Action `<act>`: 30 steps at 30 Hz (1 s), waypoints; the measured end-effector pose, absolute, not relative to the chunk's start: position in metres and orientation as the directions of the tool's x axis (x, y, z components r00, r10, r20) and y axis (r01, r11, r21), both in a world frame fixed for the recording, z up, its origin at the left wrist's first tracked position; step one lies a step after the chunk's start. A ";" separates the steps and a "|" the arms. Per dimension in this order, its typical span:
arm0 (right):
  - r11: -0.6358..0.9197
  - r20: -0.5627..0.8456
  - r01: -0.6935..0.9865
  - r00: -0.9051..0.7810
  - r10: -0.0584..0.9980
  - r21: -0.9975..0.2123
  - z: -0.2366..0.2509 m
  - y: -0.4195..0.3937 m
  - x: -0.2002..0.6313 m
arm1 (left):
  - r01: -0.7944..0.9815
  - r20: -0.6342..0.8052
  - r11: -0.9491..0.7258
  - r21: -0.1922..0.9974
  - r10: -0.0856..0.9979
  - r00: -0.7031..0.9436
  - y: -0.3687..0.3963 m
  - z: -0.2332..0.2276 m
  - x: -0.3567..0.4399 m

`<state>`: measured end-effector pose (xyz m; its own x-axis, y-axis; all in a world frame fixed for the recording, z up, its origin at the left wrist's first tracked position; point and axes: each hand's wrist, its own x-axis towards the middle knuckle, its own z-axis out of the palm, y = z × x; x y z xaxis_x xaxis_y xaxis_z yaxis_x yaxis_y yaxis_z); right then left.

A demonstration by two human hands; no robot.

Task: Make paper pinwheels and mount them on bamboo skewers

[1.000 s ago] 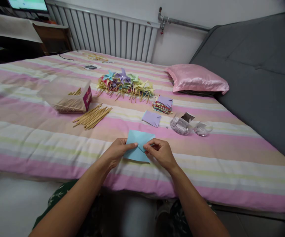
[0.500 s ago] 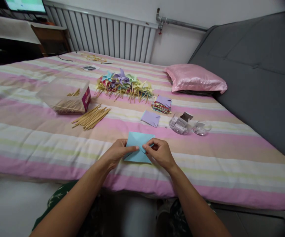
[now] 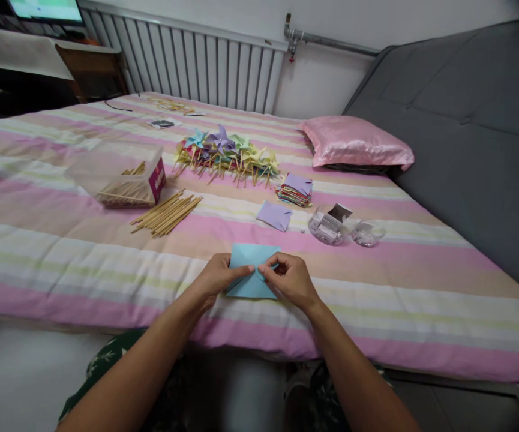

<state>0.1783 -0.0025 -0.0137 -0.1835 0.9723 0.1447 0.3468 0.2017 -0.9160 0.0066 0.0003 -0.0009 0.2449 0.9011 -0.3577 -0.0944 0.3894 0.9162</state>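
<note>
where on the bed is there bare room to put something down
Free: the striped cover left of the left hand, below the loose sticks; also right of the right hand, below the clear containers. Crowded: around the pinwheels and paper stack.

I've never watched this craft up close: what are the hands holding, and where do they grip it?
A light blue paper square. The left hand pinches its left side, the right hand its right, fingertips meeting near the middle.

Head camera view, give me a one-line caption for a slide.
Left hand and right hand pinch a light blue paper square on a striped bedspread.
</note>
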 end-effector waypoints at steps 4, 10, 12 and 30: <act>0.223 0.181 0.311 -0.159 0.971 -0.924 -0.016 -0.002 0.177 | -0.081 -0.350 0.372 0.925 0.914 0.202 0.001 -0.003 0.007; 0.202 0.196 0.073 -0.082 0.977 -0.977 -0.017 -0.003 0.172 | -0.151 -0.301 0.321 0.935 0.943 0.142 -0.001 0.000 0.011; 0.179 0.174 0.043 -0.087 0.981 -0.983 -0.018 -0.003 0.171 | -0.161 -0.295 0.310 0.937 0.949 0.111 -0.001 0.002 0.012; -0.068 -0.052 -0.159 -0.106 0.993 -0.985 -0.020 -0.001 0.169 | -0.158 -0.246 0.273 0.949 0.955 0.167 -0.003 -0.001 0.016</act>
<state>0.1689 -0.0010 -0.0199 -0.1057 0.9931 -0.0516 -0.1595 -0.0681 -0.9848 0.0159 -0.0035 -0.0013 0.1672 0.9546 -0.2464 -0.1584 0.2727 0.9490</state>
